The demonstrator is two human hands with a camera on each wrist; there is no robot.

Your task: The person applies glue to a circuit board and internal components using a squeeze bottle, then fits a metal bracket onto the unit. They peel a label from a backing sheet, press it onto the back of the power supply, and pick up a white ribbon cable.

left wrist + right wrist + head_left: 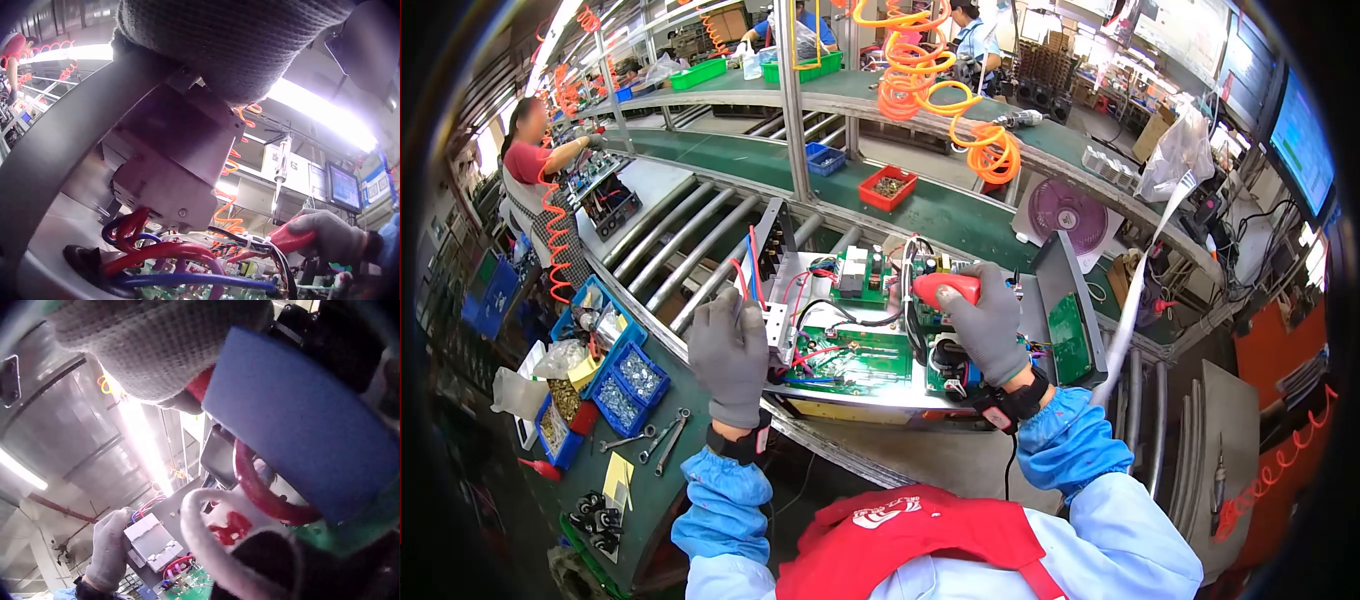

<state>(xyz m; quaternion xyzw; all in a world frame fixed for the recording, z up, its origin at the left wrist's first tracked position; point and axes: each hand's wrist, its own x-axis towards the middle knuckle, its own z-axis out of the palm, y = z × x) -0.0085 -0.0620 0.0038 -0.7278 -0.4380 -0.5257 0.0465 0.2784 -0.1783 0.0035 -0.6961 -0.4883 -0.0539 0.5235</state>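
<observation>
An open electrical unit with green circuit boards (865, 360) and many wires lies in front of me. At its left end my gloved left hand (732, 355) holds a pale, block-shaped electrical component (152, 540) beside the upright metal end panel. Red and blue wires (162, 253) run from this block. My gloved right hand (985, 325) grips a red-handled tool (945, 288) above the boards, near a black cable bundle (912, 300). The tool's tip is hidden among wires. A raised panel carrying a green board (1072, 330) stands right of this hand.
Metal rollers (690, 245) run behind and left of the unit. Blue bins of small hardware (630, 385) and several wrenches (662, 440) lie on the left bench. A red bin (888, 188) sits on the far green belt. Orange coiled hoses (990, 150) hang ahead; a person (535, 180) stands far left.
</observation>
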